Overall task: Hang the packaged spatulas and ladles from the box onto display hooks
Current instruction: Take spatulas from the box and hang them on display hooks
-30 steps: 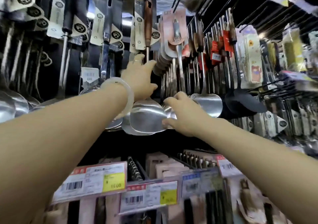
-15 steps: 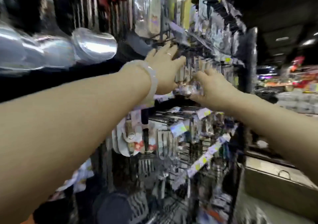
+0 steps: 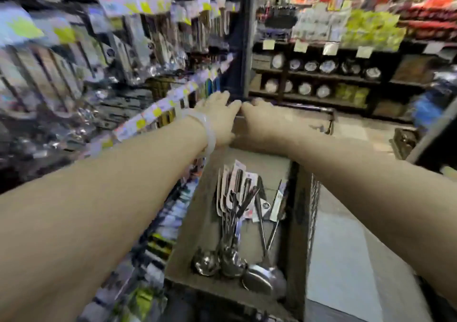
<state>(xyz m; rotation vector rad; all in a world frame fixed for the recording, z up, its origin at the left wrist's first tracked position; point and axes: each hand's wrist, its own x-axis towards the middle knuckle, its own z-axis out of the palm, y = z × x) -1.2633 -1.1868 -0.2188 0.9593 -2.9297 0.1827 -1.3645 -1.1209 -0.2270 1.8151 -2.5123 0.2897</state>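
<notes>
Both arms were extended forward over an open cardboard box (image 3: 188, 225) that sat in a wire cart (image 3: 313, 212) in a shop aisle. The left hand (image 3: 217, 117) and the right hand (image 3: 258, 121) were side by side at the far end of the box, fingertips almost touching. Both hands appeared empty, with fingers loosely extended rather than clenched; whether they rested on the cart's dark handle bar (image 3: 306, 109) or hovered just above it could not be determined, as the picture was blurred. A pale bangle (image 3: 206, 130) was worn on the left wrist.

The task items lay inside the box. A bundle of packaged ladles (image 3: 228, 235) occupied the middle, with card headers pointing toward the hands and steel bowls toward the near wall. Just to the right of it lay a packaged spatula (image 3: 263, 276), its broad blade near the box's near right corner and its handle running up toward the far end. The pieces overlapped, so an exact count was not possible.

To the left stood a display rack (image 3: 103, 57) carrying hanging packaged utensils and yellow-and-white price tags, heavily blurred. Beyond the cart, dark shelving (image 3: 319, 74) held rows of plates and colourful packaged goods above.
</notes>
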